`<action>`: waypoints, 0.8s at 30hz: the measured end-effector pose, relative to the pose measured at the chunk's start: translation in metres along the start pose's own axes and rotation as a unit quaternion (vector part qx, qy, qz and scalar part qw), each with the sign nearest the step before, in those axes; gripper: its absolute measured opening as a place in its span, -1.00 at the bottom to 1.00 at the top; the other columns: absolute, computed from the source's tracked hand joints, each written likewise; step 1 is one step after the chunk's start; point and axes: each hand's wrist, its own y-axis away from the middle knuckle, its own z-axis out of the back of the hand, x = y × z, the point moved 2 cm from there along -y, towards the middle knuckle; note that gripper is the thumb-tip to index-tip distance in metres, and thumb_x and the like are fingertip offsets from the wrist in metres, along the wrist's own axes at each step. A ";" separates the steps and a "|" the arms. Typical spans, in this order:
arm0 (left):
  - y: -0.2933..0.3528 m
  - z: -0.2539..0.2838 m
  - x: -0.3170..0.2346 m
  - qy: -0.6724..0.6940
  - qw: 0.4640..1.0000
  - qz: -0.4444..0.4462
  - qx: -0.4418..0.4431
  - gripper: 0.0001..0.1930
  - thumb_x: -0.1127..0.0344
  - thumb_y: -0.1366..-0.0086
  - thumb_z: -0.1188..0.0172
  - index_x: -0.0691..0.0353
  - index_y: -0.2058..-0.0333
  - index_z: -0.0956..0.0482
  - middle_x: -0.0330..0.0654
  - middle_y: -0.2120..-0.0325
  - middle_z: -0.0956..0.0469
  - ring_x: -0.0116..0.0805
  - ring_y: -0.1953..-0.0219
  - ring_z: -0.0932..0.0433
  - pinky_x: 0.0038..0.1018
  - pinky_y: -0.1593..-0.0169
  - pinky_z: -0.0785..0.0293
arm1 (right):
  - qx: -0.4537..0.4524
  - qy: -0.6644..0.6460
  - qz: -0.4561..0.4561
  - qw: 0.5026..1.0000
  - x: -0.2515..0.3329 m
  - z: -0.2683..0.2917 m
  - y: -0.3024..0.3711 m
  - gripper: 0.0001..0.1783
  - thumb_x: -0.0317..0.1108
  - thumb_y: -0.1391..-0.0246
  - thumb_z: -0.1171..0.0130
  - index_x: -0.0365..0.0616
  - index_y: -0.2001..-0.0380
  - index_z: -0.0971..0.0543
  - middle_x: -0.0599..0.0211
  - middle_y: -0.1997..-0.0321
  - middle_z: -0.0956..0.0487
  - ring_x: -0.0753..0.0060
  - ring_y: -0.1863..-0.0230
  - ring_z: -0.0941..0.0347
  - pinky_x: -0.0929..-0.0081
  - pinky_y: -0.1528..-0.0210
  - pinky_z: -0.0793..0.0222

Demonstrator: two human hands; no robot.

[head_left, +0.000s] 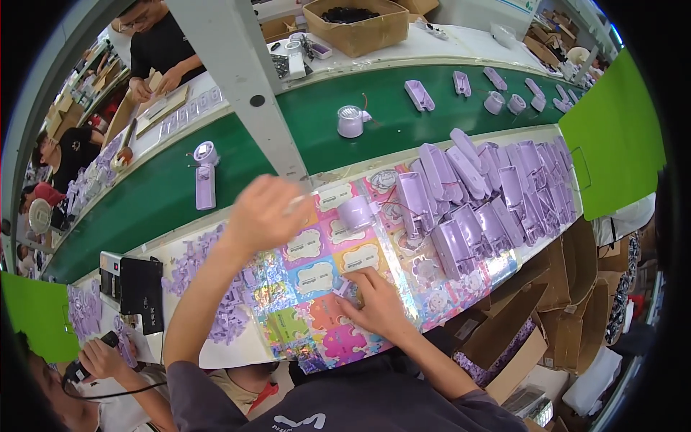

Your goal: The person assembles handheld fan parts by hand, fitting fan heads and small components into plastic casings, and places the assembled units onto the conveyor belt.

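Observation:
My left hand (265, 214) is raised over the bench and blurred by motion. Its fingers are curled, and a small whitish thing shows at them, too smeared to name. Low over the colourful printed sheet (314, 278), my right hand (376, 304) has its thumb and fingers closed on a small purple-and-clear part (348, 291), partly hidden. Beyond that hand a round purple housing (356, 214) sits on the sheet, a thin red wire beside it. An elongated purple shell (412, 204) lies to its right.
Purple shells (497, 189) are heaped at right, small purple pieces (216, 288) at left beside a black box (142, 291). A green conveyor (288, 133) carries spaced purple parts behind a grey post (237, 79). Co-workers sit at left; cardboard boxes (512, 338) stand below right.

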 end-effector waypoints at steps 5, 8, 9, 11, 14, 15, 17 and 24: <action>-0.081 -0.095 0.005 0.052 0.968 0.141 0.199 -0.50 0.38 -0.13 -0.23 0.20 -0.10 -0.50 0.07 0.06 -0.48 0.00 0.01 -0.52 -0.13 0.07 -0.47 | 0.002 -0.006 0.007 1.000 -0.005 0.003 0.000 -0.48 -0.21 -0.01 -0.42 -0.14 -0.02 -0.55 0.15 0.04 -0.55 0.00 0.06 -0.58 0.19 0.07 -0.54; -0.098 -0.157 0.039 0.026 0.946 0.254 0.199 -0.32 0.40 -0.14 -0.29 0.12 -0.27 -0.32 0.17 -0.11 -0.35 0.24 -0.06 -0.48 0.02 -0.02 -0.51 | 0.010 -0.022 0.013 1.000 -0.007 -0.001 0.002 -0.46 -0.22 -0.04 -0.38 -0.17 -0.07 -0.52 0.14 0.04 -0.50 0.03 0.06 -0.55 0.15 0.06 -0.51; -0.092 -0.177 0.046 -0.003 0.944 0.267 0.194 -0.30 0.40 -0.14 -0.31 0.09 -0.28 -0.30 0.17 -0.11 -0.35 0.28 -0.06 -0.47 0.04 -0.03 -0.53 | 0.010 -0.026 0.017 0.999 -0.006 -0.001 0.001 -0.47 -0.20 -0.07 -0.37 -0.17 -0.07 -0.52 0.14 0.05 -0.50 0.01 0.07 -0.55 0.15 0.07 -0.51; -0.075 -0.202 0.063 0.001 0.928 0.293 0.229 -0.31 0.42 -0.18 -0.34 -0.01 -0.27 -0.28 0.18 -0.16 -0.32 0.37 -0.06 -0.45 0.06 -0.06 -0.56 | 0.011 -0.042 0.018 0.999 -0.001 -0.003 0.001 -0.49 -0.18 -0.09 -0.36 -0.17 -0.07 -0.52 0.13 0.07 -0.50 0.00 0.09 -0.55 0.16 0.08 -0.51; -0.074 -0.207 0.071 0.063 0.903 0.330 0.268 -0.41 0.42 -0.26 -0.26 -0.08 -0.23 -0.30 0.20 -0.20 -0.29 0.37 -0.04 -0.46 0.08 -0.05 -0.55 | 0.004 -0.045 0.020 0.999 -0.002 -0.001 0.001 -0.50 -0.18 -0.10 -0.35 -0.17 -0.05 -0.53 0.13 0.08 -0.50 -0.02 0.10 -0.56 0.15 0.10 -0.52; -0.085 -0.200 0.059 0.104 0.889 0.360 0.262 -0.58 0.39 -0.35 -0.16 -0.11 -0.15 -0.38 0.17 -0.14 -0.38 0.29 -0.03 -0.48 0.01 -0.05 -0.54 | 0.003 -0.048 0.011 0.999 -0.004 0.000 0.003 -0.50 -0.18 -0.10 -0.35 -0.17 -0.05 -0.54 0.12 0.08 -0.51 -0.02 0.10 -0.56 0.15 0.10 -0.52; -0.096 -0.176 0.047 0.176 0.894 0.345 0.227 -0.64 0.35 -0.39 -0.11 -0.10 -0.12 -0.42 0.16 -0.07 -0.43 0.26 -0.02 -0.48 -0.04 -0.05 -0.52 | 0.001 -0.051 0.007 0.999 -0.005 0.003 0.003 -0.50 -0.18 -0.09 -0.36 -0.17 -0.05 -0.54 0.12 0.08 -0.51 -0.02 0.10 -0.56 0.15 0.11 -0.52; -0.081 -0.050 -0.022 0.658 0.562 0.496 -0.070 -0.73 0.22 -0.57 0.04 0.04 -0.15 -0.46 -0.37 0.19 -0.51 -0.60 0.25 -0.48 -0.63 0.28 -0.33 | -0.080 -0.132 -0.007 0.988 -0.012 0.007 0.008 -0.52 -0.25 -0.12 -0.41 -0.19 -0.05 -0.54 0.13 0.10 -0.51 0.16 0.24 -0.53 0.32 0.18 -0.50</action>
